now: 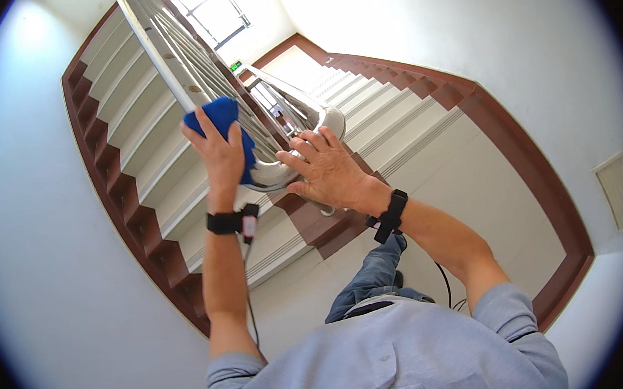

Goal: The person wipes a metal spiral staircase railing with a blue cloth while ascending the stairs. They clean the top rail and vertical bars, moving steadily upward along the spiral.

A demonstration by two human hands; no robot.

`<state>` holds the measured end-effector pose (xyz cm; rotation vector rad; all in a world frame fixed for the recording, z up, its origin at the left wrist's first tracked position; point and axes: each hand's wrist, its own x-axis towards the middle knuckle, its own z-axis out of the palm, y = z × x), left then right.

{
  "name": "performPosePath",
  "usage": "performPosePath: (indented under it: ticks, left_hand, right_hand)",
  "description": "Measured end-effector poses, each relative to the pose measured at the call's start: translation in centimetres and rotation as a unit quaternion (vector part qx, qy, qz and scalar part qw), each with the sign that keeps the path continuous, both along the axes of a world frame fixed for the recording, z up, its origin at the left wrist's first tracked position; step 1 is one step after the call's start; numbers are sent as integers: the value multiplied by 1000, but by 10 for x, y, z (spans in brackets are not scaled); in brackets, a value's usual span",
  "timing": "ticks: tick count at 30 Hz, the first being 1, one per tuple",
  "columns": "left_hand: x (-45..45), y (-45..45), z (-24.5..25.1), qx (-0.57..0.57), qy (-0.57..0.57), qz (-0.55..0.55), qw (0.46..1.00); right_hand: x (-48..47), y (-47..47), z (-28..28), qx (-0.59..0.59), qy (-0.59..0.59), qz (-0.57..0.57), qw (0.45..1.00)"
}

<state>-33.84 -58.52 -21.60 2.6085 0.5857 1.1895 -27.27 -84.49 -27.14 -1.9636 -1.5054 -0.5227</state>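
A blue cloth (pixel 222 115) is draped over the metal stair handrail (pixel 164 67), near where the rail curves round at the landing. My left hand (pixel 222 155) grips the cloth against the rail, fingers pointing up along it. On the curved end of the rail (pixel 332 117) rests my right hand (pixel 327 167), palm down with its fingers apart and no cloth in it. Part of the bend lies hidden beneath both hands. Worn patches show on the rail above the cloth.
One flight of pale steps (pixel 140 133) lies on the left, another flight (pixel 378 96) on the right. Reddish-brown skirting (pixel 537 171) edges the walls. Metal balusters (pixel 201 63) stand under the rail. A window (pixel 215 11) is at the top. Black cables hang from my wrist straps (pixel 391 217).
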Motion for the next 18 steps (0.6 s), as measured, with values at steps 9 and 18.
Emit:
performPosePath:
  ticks: [9,18]
  left_hand:
    - [7,7,23,-47,9,15,999]
    - [-19,-58,17,-97,-10,77,992]
  right_hand:
    - [90,-12,32,-58,98,181,977]
    - [129,2,59,-221,143,350,899]
